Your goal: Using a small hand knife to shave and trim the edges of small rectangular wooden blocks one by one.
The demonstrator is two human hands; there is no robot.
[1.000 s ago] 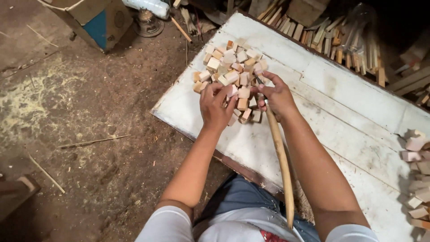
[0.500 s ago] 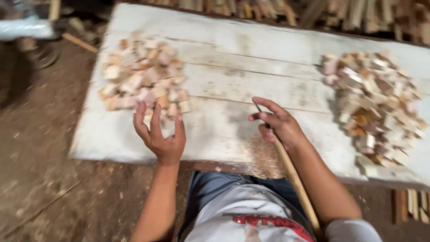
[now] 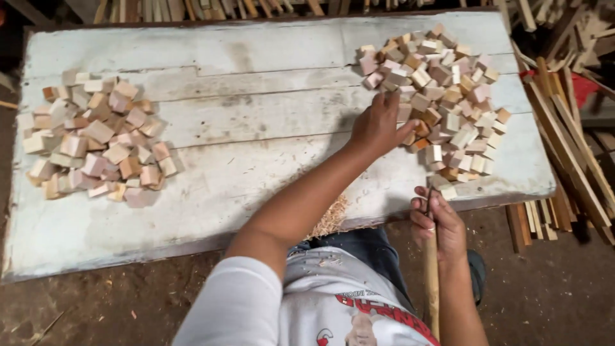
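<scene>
A big white board (image 3: 256,166) holds two piles of little wood blocks, so each is easy to reach. The left hand (image 3: 378,125) reaches across, fingers on the right pile (image 3: 448,90). The right hand (image 3: 439,224) grips a stick (image 3: 432,288) upright, off the board.

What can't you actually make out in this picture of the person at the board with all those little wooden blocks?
Head view:
- Left hand: its fingertips sink among the right block pile, so whether it grips a block is hidden.
- Stick in the right hand: its lower end is cut off by the bottom edge.
- Wood strips at right: run past the frame edge.
- Tool tip above the right hand: too small to identify.
</scene>
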